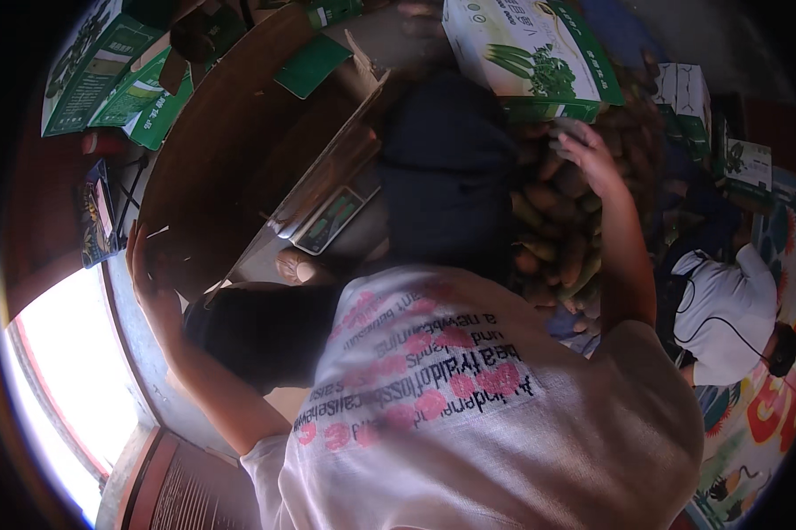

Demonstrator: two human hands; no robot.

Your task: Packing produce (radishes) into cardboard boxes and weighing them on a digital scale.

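My left hand [153, 287] is at the near-left end of a large open cardboard box [204, 168], its fingers along the outside and its thumb toward the inner side, gripping the wall. Little shows inside the shadowed box. At the right, my right hand [585, 152] is raised over a pile of long brown and greenish vegetables [561, 221]. Its slightly blurred fingers are bent but apart, with nothing visible between them. Just beyond the fingertips stands a white and green printed carton [535, 57]; whether they touch it is unclear.
A flat device with a greenish display [332, 221] lies between the box and my dark-clad legs [447, 177]. Green printed cartons [106, 75] are stacked at the far left. On the right, a co-worker in a white shirt [725, 309] sits near more cartons [685, 97] and a colourful patterned surface [769, 415].
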